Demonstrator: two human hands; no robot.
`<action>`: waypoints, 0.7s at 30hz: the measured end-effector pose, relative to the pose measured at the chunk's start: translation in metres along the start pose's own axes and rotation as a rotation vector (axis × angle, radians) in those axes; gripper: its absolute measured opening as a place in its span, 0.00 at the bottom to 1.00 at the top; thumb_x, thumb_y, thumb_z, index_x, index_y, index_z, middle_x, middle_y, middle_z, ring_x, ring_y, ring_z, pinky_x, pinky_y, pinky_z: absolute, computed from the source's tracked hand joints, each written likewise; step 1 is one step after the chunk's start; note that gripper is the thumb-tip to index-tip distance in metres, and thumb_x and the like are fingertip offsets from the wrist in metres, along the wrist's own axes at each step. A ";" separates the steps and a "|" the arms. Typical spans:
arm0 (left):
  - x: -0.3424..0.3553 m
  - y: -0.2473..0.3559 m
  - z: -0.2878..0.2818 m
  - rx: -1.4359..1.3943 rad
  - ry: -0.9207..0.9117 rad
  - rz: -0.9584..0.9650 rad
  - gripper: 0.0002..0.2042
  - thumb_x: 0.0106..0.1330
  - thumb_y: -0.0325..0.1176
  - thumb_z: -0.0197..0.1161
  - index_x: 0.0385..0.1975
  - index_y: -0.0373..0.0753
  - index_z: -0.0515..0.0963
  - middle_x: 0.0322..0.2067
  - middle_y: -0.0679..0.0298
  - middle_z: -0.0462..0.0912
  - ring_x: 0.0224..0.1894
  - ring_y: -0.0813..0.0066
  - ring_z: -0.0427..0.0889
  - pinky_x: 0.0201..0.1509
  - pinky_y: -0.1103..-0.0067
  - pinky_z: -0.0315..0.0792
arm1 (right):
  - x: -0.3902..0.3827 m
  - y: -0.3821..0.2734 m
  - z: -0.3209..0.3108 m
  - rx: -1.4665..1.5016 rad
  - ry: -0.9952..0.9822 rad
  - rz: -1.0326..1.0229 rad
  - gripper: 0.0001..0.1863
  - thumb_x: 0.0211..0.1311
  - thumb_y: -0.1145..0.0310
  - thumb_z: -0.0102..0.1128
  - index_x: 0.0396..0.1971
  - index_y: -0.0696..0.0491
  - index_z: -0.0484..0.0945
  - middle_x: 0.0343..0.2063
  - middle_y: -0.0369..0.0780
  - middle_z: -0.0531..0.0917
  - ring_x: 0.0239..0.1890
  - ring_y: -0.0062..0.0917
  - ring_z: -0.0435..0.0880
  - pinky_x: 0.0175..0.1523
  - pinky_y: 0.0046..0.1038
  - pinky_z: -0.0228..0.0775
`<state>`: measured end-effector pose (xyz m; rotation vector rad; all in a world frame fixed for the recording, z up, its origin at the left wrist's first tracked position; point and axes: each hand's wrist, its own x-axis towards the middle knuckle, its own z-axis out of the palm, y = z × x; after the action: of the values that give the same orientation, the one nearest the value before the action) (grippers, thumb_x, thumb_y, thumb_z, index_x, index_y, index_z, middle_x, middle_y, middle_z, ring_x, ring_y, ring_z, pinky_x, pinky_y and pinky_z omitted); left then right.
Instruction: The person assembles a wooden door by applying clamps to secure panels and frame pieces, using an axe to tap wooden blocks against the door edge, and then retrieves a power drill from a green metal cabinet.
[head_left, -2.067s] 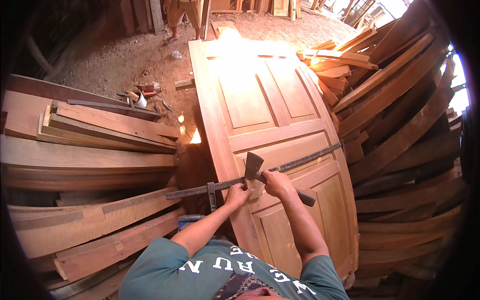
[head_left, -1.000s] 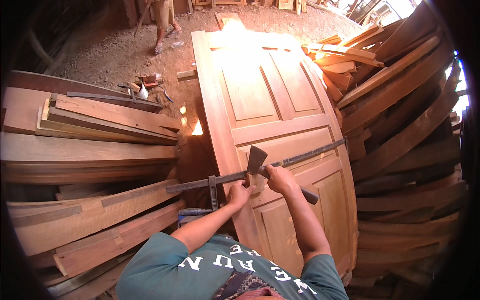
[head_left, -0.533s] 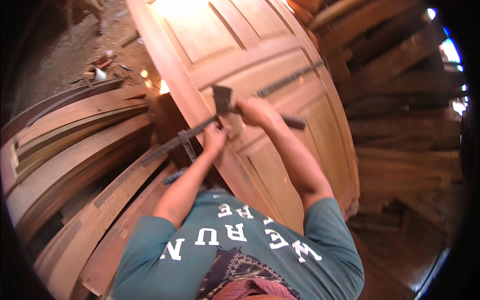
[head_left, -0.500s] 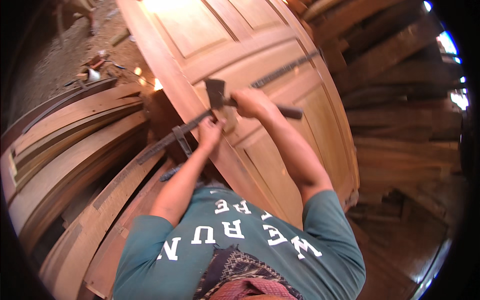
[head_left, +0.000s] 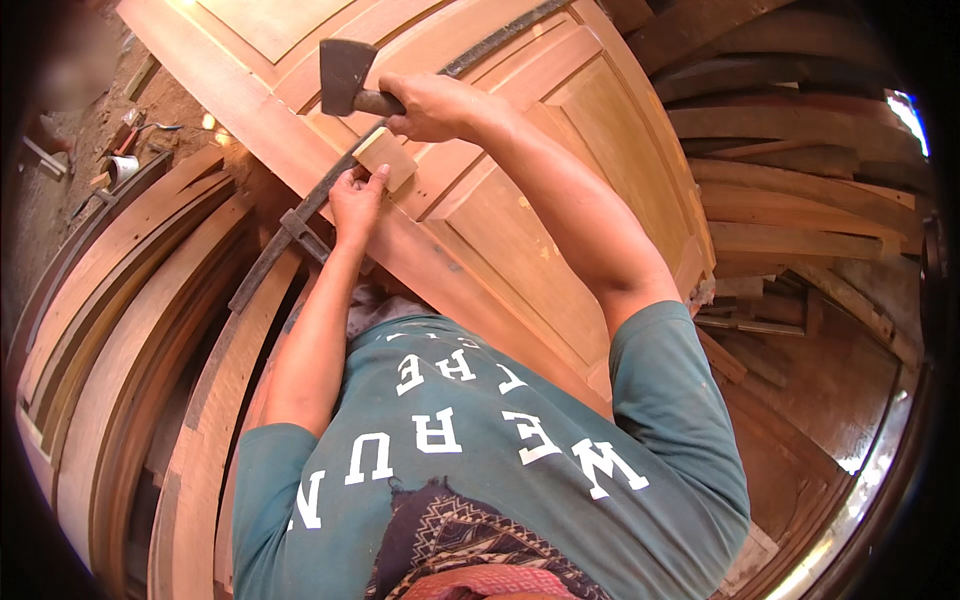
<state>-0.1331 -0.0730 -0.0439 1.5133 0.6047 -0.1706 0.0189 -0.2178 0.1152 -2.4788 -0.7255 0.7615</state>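
A panelled wooden door (head_left: 512, 228) lies in front of me, with a dark metal bar clamp (head_left: 310, 205) running across it. My right hand (head_left: 432, 106) is closed round the handle of a hatchet (head_left: 347, 76), whose broad dark head is raised over the door, left of the hand. Just below it, my left hand (head_left: 356, 205) pinches a small pale wood block (head_left: 391, 160) between thumb and fingers, beside the clamp bar at the door's near-left stile. The hatchet head and the block are apart. My right forearm covers part of the door.
Several long curved-looking boards (head_left: 150, 320) stand stacked at the left, close to my left arm. More timber (head_left: 800, 205) is piled at the right. A white cup (head_left: 123, 168) sits among small items on the dirt floor at the far left.
The hatchet has risen away from the block and clamp bar, my right hand lifting with it. My left hand stays on the block. The whole view has shifted, moving the door up and left.
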 end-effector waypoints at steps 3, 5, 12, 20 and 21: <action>-0.005 0.006 0.003 0.043 0.028 0.009 0.20 0.64 0.37 0.75 0.44 0.24 0.81 0.20 0.69 0.81 0.21 0.87 0.73 0.28 0.84 0.69 | -0.002 -0.002 0.010 -0.193 -0.030 0.036 0.14 0.61 0.68 0.63 0.45 0.54 0.77 0.35 0.51 0.87 0.41 0.49 0.86 0.46 0.47 0.77; -0.004 0.010 0.000 0.097 0.012 -0.006 0.21 0.64 0.38 0.75 0.44 0.24 0.81 0.20 0.69 0.81 0.21 0.87 0.73 0.27 0.84 0.69 | -0.004 -0.007 0.012 -0.332 -0.114 0.081 0.13 0.61 0.69 0.63 0.46 0.53 0.80 0.36 0.50 0.87 0.42 0.46 0.88 0.47 0.46 0.79; -0.007 0.015 -0.001 0.119 0.013 -0.011 0.20 0.63 0.38 0.74 0.44 0.25 0.82 0.20 0.68 0.81 0.21 0.87 0.73 0.27 0.83 0.68 | 0.014 -0.016 -0.009 -0.411 -0.139 0.005 0.10 0.60 0.70 0.62 0.42 0.52 0.82 0.37 0.47 0.88 0.42 0.46 0.87 0.45 0.45 0.80; -0.003 0.020 -0.003 0.138 -0.033 -0.025 0.21 0.63 0.39 0.75 0.44 0.25 0.82 0.20 0.68 0.81 0.21 0.86 0.73 0.27 0.82 0.69 | 0.010 -0.021 0.020 -0.572 -0.186 0.135 0.12 0.62 0.72 0.61 0.45 0.50 0.82 0.39 0.46 0.89 0.44 0.41 0.89 0.48 0.43 0.82; -0.003 0.025 -0.003 0.145 -0.044 -0.031 0.20 0.63 0.39 0.75 0.44 0.25 0.82 0.20 0.68 0.81 0.21 0.86 0.73 0.27 0.81 0.68 | 0.013 -0.023 0.013 -0.593 -0.265 0.115 0.12 0.61 0.73 0.60 0.45 0.50 0.83 0.39 0.46 0.89 0.44 0.42 0.89 0.48 0.42 0.82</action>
<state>-0.1254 -0.0687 -0.0204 1.6365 0.5911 -0.2763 0.0124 -0.1896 0.1129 -3.0006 -1.0315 1.0542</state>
